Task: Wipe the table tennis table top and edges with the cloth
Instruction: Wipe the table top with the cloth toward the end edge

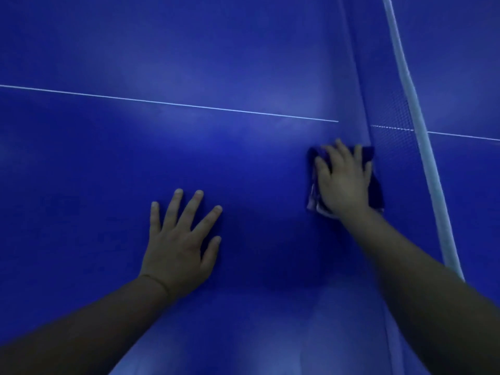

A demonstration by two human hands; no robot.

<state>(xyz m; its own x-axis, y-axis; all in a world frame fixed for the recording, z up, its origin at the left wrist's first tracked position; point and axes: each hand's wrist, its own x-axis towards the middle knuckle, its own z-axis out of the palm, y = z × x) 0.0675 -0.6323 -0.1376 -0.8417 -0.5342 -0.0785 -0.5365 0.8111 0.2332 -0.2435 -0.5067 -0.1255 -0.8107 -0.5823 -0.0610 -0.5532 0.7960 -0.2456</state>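
Cloth (377,182) work is what this moment is about: from the head view I see the dark folded cloth lying flat on the blue table top (189,63), pinned under my right hand (343,182), right up against the foot of the net (392,136) with its white top tape (405,85). My right hand lies palm down on it, fingers fairly straight and slightly spread, pointing away from me toward the white centre line (173,103) just beyond the fingertips; it presses the cloth rather than pinching it, and a pale edge of the cloth shows on the thumb side. My left hand (178,247) rests well apart from the right, nearer to me, palm flat on bare table with the fingers fanned wide and holding nothing; I judge it is bracing my lean over the surface. Both forearms reach forward from the bottom of the view, the right one stretched further and angled along the net. To do this step well, I would keep the palm weight even so the whole cloth stays in contact, draw it in long overlapping strokes alongside the net and then back toward my left hand, and keep the fingers clear of the mesh so it does not snag. I cannot tell from the glare how much of the top is already clean, and the table's edges are not in view.
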